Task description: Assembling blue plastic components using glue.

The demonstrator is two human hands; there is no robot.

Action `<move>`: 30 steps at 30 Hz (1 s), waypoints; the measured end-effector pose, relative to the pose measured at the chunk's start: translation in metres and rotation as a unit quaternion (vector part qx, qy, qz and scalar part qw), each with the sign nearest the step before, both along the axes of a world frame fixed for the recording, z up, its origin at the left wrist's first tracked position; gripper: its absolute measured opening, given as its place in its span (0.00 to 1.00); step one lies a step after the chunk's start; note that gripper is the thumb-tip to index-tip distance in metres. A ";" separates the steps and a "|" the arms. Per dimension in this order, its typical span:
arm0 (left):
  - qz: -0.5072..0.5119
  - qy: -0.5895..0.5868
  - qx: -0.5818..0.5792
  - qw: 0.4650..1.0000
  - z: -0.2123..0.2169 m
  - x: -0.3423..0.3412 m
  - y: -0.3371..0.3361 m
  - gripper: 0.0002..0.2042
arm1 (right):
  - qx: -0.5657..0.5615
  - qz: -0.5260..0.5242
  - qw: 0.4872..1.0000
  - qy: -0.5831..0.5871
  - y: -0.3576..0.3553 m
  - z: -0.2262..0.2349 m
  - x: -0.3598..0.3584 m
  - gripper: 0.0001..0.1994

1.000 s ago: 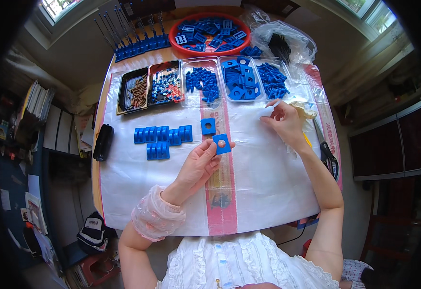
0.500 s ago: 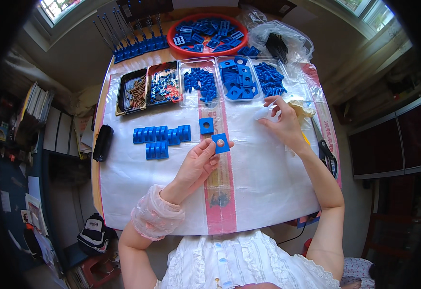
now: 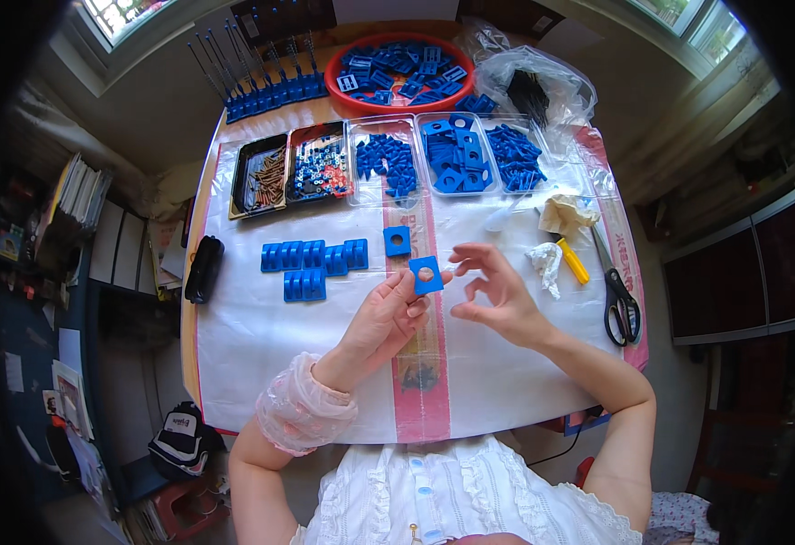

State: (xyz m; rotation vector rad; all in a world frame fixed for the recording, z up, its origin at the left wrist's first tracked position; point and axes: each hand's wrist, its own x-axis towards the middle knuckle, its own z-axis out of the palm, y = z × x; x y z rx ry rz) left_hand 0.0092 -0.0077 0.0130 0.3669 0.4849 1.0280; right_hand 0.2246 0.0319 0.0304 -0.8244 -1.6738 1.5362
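My left hand (image 3: 381, 313) pinches a flat blue square plate (image 3: 430, 287) with a round hole in it, held above the table. Close to the plate's right side is my right hand (image 3: 504, 298), fingers spread and curved; nothing shows between them. Just beyond the held plate lies a similar blue square plate (image 3: 397, 252) with a hole. To its left, several ribbed blue pieces (image 3: 314, 256) sit grouped in two rows. A small whitish, partly see-through object (image 3: 499, 219) rests beyond my right hand.
Trays of copper-coloured screws (image 3: 269, 177), small nuts and red bits (image 3: 319, 168), and blue parts (image 3: 457, 154) line the back. Behind them stand a red basin (image 3: 334, 86) and a rack of upright rods (image 3: 275, 98). Scissors (image 3: 617, 304), crumpled tissue (image 3: 546, 265) and a yellow-handled tool (image 3: 574, 263) lie right.
My right hand has let go of the whitish object and come left and nearer, beside the held plate. My left hand still grips the plate. The whole view has shifted slightly.
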 end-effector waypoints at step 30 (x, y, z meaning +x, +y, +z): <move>-0.006 0.008 0.009 1.000 0.008 -0.002 -0.007 0.14 | -0.274 0.059 0.931 0.235 -0.005 -0.008 -0.045 0.28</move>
